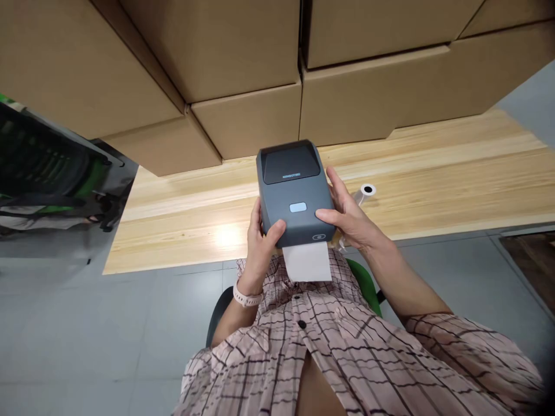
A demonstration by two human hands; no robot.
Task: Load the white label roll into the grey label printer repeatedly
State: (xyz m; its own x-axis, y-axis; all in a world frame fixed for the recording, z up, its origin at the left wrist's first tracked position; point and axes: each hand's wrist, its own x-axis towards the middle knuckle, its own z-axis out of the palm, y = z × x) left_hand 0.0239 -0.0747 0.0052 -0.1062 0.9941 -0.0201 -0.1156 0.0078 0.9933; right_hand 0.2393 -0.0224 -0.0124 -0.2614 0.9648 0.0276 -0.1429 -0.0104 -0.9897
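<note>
A dark grey-blue label printer [281,196] is held between my two hands above the table's front edge. My left hand [262,234] grips its left side, thumb on the front corner. On the other side my right hand [344,211] is wrapped round the edge with its thumb on the top. Fingers beneath the body are hidden. White paper [307,263] sticks out of the printer's front slot and hangs toward my lap. Close to my right hand, a small white paper roll [367,190] with a dark core lies on the table.
Large cardboard boxes [247,118] are stacked along the back of the light wooden table [182,214]. A black chair-like object [47,156] stands on the floor at the left. I sit on a chair with a green part [366,286] showing. A brown panel [533,260] lies at the far right.
</note>
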